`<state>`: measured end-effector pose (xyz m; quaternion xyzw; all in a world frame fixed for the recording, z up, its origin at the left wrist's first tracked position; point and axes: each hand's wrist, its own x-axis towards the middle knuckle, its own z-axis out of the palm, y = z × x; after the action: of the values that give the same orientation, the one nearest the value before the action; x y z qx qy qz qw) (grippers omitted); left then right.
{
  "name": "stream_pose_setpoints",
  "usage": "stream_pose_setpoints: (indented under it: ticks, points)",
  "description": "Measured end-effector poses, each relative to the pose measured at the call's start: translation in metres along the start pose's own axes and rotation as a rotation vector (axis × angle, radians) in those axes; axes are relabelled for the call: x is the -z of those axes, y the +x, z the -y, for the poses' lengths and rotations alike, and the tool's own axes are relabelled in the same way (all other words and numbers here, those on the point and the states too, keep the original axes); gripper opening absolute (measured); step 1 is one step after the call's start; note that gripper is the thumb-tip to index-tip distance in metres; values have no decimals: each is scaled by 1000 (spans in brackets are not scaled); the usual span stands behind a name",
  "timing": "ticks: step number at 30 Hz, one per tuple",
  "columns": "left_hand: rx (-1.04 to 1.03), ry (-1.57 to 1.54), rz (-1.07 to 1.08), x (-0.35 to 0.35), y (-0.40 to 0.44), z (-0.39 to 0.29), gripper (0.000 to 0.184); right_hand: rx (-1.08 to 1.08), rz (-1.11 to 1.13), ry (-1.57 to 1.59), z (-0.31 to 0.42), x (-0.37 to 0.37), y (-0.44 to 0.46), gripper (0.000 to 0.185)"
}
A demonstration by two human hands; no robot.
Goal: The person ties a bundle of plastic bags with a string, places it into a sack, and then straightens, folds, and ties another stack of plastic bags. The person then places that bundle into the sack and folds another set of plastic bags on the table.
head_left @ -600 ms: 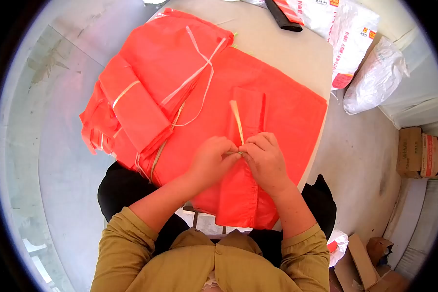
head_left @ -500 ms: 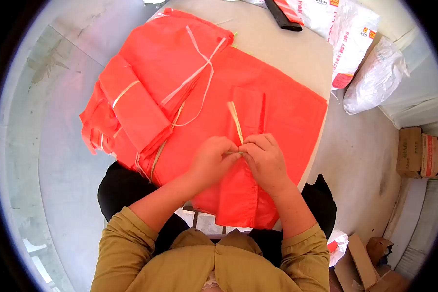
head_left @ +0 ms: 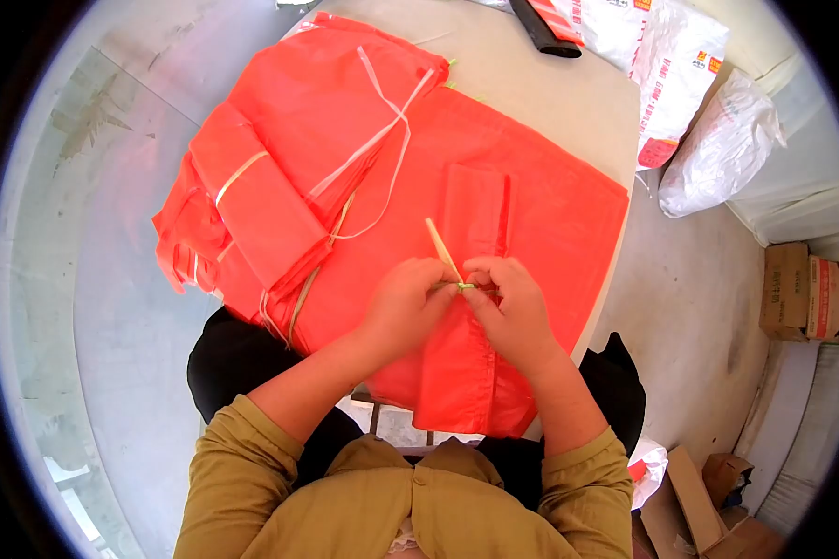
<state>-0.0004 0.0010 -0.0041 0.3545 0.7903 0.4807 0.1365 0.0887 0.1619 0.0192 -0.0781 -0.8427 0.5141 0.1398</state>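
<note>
A folded red plastic bundle (head_left: 455, 384) lies lengthwise before me, on top of a wide red plastic sheet (head_left: 561, 210). Across its middle runs a thin yellowish strip (head_left: 441, 244), whose loose end points up and to the left from between my hands. My left hand (head_left: 408, 300) pinches the strip from the left, thumb and forefinger together. From the right, my right hand (head_left: 515, 306) pinches it too, its fingertips almost touching the left ones. A small greenish crossing of the strip shows between the fingertips; its exact form is too small to tell.
Left of my hands lies another folded red bundle (head_left: 261, 210) with a yellow band, beside loose pale strips (head_left: 382, 132). The beige tabletop (head_left: 475, 56) shows at the back. White printed sacks (head_left: 676, 79) and a cardboard box (head_left: 786, 291) stand to the right.
The strip's loose end has tilted left and dropped lower. My right hand's fingers have shifted slightly at the crossing; my left hand stays nearly in place.
</note>
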Motion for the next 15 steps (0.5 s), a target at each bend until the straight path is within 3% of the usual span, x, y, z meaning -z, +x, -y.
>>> stream_pose_setpoints:
  ticks: [2,5,8,15]
  points:
    - [4,8,10,1,0,-1,7,-195,30,229,-7,-2,-3,25]
    - [70,-29,13,1,2,-3,8,-145,151,164,-4,8,0,24]
    - [91,-59,36,0,3,-3,8,85,218,-67,-3,12,4,23]
    - [59,-58,42,1,2,1,8,195,59,-164,-6,4,0,12]
